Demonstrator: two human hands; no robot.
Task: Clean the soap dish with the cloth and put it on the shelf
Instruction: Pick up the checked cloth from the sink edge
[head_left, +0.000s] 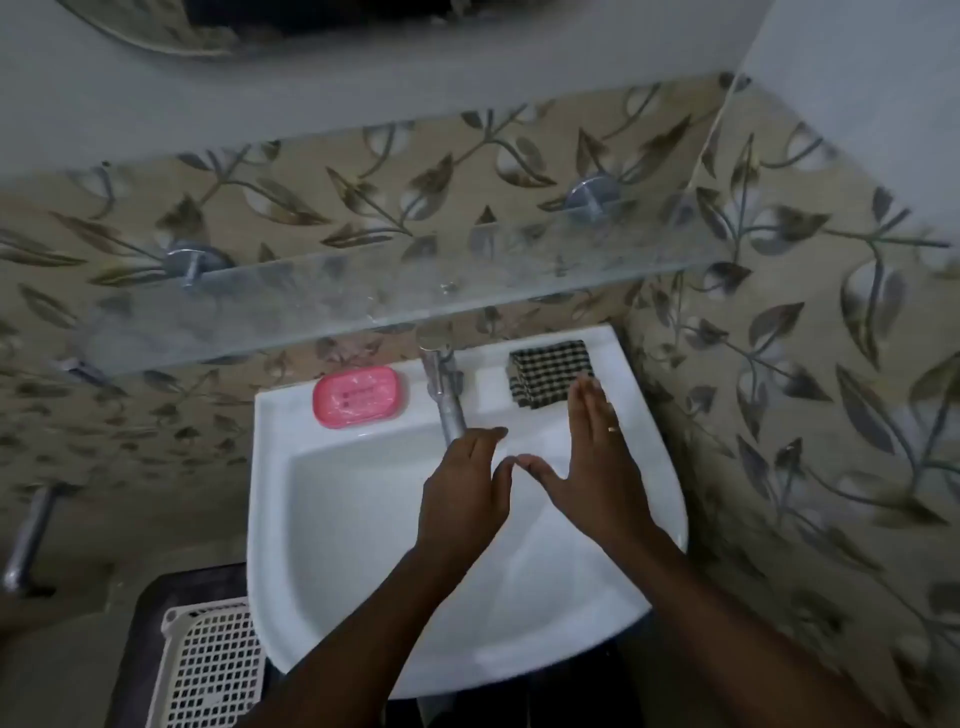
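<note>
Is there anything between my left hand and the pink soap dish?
Only the tap: its spout juts out between the left hand and the soap dish. Passing round its tip, over the sink, looks clear.

A white wash basin (488, 387) carries the things on its back ledge. A pink soap dish (360, 396) lies left of the tap (445, 400), and a folded black-and-white checked cloth (550, 371) lies right of it. Above the basin, a glass shelf (311, 312) is fixed to the leaf-patterned wall (805, 312).

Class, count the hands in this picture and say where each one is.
2. The left hand hovers over the sink by the tap; the right hand is beside it, fingertips at the checked cloth. None looks hidden.
</note>
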